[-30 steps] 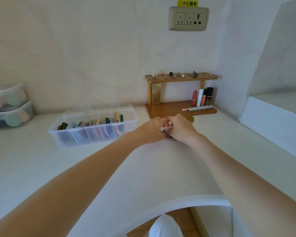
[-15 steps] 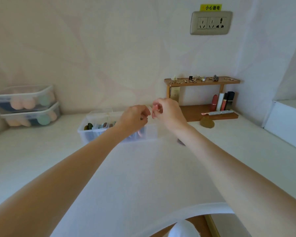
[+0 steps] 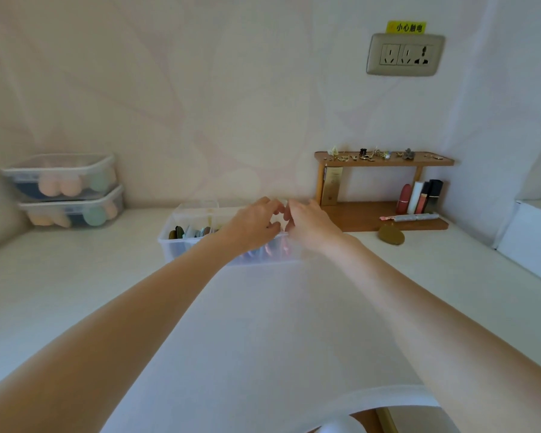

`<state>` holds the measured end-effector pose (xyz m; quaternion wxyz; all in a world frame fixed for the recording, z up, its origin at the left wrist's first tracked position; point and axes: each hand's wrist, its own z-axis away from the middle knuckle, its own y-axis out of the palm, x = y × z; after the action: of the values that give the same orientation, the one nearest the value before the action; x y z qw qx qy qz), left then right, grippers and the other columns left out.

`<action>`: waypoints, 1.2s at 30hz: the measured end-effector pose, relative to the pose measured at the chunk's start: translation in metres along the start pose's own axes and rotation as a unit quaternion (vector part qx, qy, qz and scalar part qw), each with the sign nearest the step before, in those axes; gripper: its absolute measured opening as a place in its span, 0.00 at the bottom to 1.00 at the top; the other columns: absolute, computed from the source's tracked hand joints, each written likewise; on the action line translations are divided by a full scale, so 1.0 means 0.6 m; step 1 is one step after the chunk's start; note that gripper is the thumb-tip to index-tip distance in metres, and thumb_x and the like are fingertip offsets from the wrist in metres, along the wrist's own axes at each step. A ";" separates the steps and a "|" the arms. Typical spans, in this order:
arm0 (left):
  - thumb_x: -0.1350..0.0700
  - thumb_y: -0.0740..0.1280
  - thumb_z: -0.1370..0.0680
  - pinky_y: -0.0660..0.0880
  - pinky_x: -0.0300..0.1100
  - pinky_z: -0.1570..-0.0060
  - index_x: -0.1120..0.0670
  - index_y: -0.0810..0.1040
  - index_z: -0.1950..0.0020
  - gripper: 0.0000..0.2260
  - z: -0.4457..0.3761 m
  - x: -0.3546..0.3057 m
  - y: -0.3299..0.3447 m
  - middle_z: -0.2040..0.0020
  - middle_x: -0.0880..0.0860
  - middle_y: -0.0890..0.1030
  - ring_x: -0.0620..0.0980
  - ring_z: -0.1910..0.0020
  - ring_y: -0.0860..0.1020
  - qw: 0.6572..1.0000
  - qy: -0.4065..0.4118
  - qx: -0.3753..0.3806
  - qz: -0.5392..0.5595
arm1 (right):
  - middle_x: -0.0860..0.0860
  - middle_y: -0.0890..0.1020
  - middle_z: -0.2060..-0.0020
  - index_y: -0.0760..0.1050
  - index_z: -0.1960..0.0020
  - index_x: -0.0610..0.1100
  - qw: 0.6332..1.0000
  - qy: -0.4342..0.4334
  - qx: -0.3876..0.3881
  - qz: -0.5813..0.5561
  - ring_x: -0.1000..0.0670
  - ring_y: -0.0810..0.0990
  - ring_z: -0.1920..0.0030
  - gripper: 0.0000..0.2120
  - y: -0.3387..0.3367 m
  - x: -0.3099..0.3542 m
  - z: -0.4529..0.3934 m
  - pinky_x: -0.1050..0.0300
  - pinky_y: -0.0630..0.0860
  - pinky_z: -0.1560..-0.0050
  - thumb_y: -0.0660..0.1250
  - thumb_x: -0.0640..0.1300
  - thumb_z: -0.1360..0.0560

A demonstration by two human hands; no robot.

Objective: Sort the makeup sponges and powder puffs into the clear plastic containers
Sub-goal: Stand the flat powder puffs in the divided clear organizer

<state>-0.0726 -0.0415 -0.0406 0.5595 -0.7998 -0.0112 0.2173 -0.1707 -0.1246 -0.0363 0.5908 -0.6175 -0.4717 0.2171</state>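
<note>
Nearly done: divided container [image 3: 181, 245] at center looks full, your hands [image 3: 283, 225] are curled over it, can't tell what they pinch, and one olive puff [image 3: 391, 237] is left on the bench [image 3: 263, 323].

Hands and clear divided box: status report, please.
Left hand and right hand curled above clear divided plastic box; held item unclear. Brown rounded puff loose on table. Nothing obstructing.

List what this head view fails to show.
- Whatever the left hand and right hand pinch: hidden by the curled fingers, blurred.
- Right end of the divided clear box: covered by both hands.
- Trinkets on the wooden shelf: too small.
- Stacked tubs: contents hazy through plastic.
</note>
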 end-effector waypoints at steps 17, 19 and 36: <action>0.55 0.51 0.20 0.61 0.45 0.43 0.57 0.76 0.46 0.15 -0.016 -0.012 -0.001 0.43 0.53 0.78 0.55 0.39 0.66 0.988 0.001 0.099 -0.117 | 0.44 0.77 0.46 0.74 0.43 0.40 0.984 0.141 0.106 0.008 0.49 0.78 0.57 0.14 -0.049 -0.096 0.050 0.62 0.75 0.66 0.69 0.35 0.28; 0.55 0.50 0.20 0.61 0.45 0.45 0.56 0.76 0.46 0.15 -0.016 -0.012 0.000 0.42 0.53 0.78 0.55 0.39 0.67 0.987 0.004 0.098 -0.127 | 0.44 0.76 0.52 0.71 0.48 0.41 0.983 0.136 0.006 -0.126 0.49 0.79 0.63 0.11 -0.061 -0.084 0.038 0.66 0.74 0.74 0.68 0.34 0.28; 0.55 0.53 0.19 0.66 0.49 0.39 0.54 0.76 0.40 0.15 -0.009 -0.008 -0.002 0.36 0.53 0.73 0.57 0.39 0.70 0.989 0.045 0.074 -0.123 | 0.47 0.72 0.68 0.75 0.69 0.41 0.999 0.007 -0.011 -0.044 0.41 0.73 0.50 0.16 0.008 -0.021 -0.021 0.63 0.62 0.63 0.57 0.35 0.25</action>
<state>-0.0750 -0.0469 -0.0364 0.6391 -0.7580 -0.0679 0.1108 -0.1644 -0.1409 -0.0419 0.5964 -0.6042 -0.4963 0.1815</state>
